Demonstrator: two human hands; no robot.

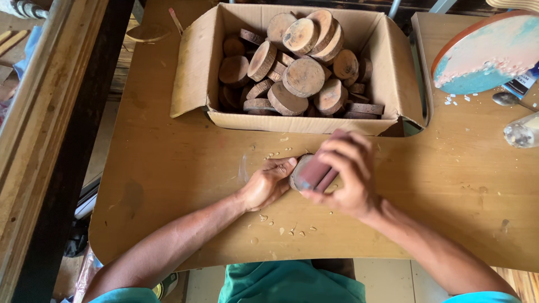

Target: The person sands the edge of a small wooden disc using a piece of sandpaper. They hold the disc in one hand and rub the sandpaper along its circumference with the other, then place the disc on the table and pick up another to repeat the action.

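- While the left hand (268, 182) presses a small wood slice (298, 171) down on the table (168, 168), its fingers curl around the slice's left side.
- The right hand (343, 177) is closed on a reddish-brown sanding block (315, 173) and holds it on top of the slice.
- The slice sits right between both hands, touching each one; the block's long side slants up and to the right.
- Little wood crumbs (283, 227) lie near the wrists.
- Just past the hands is a cardboard box (193, 73) full of wood slices (303, 76).
- Far right is a round painted board (488, 53).
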